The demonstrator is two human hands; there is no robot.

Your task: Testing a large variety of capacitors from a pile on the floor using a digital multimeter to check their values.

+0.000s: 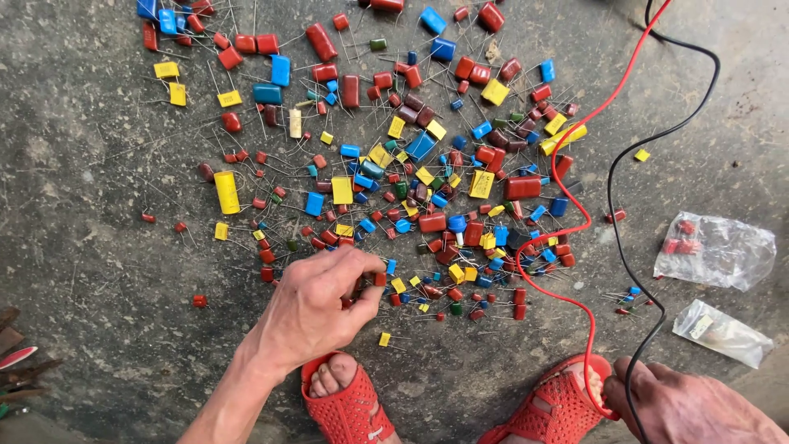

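Many small capacitors (427, 177) in red, yellow, blue and green lie scattered with thin wire legs over a grey concrete floor (90, 247). My left hand (320, 304) reaches into the near edge of the pile, its fingertips pinched on a small red capacitor (380, 279). My right hand (682, 407) rests low at the right by my foot, fingers curled around a red wire (575, 222) and a black wire (612, 205) that run up across the floor.
My feet wear red perforated sandals (349, 411) at the bottom edge. Two clear plastic bags (719, 251) lie at the right, one holding red parts. Some tools or scraps (16, 362) show at the lower left edge.
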